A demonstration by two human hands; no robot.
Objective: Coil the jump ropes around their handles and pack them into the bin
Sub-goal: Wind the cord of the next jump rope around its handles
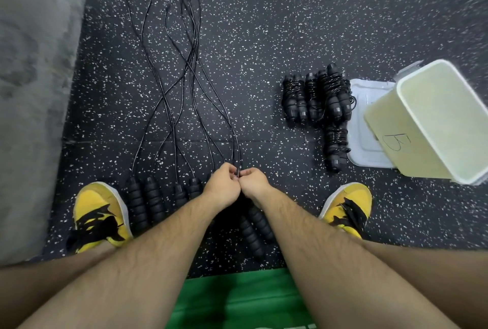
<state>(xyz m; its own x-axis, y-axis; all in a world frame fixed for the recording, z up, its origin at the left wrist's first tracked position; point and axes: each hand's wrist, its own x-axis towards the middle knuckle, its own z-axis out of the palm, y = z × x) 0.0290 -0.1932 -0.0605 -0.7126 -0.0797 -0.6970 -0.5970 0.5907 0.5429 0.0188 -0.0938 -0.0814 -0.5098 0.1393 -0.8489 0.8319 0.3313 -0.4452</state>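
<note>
Several black jump ropes (184, 64) lie stretched out on the speckled floor, their ribbed foam handles (155, 198) in a row near my feet. My left hand (221, 185) and my right hand (253, 180) meet over the handles, and both pinch a thin black cord (235, 143) between the fingertips. Two more handles (254, 224) lie under my right forearm. Coiled jump ropes (317, 96) lie in a bundle to the right, one more (336, 143) just below them. The pale bin (433, 120), marked with a letter, stands tilted at the right, nothing visible inside.
A clear plastic lid (369, 128) lies flat under the bin's left side. A grey mat (34, 85) fills the left edge. My yellow shoes (97, 215) (347, 207) flank the handles. Green fabric (237, 299) lies between my legs.
</note>
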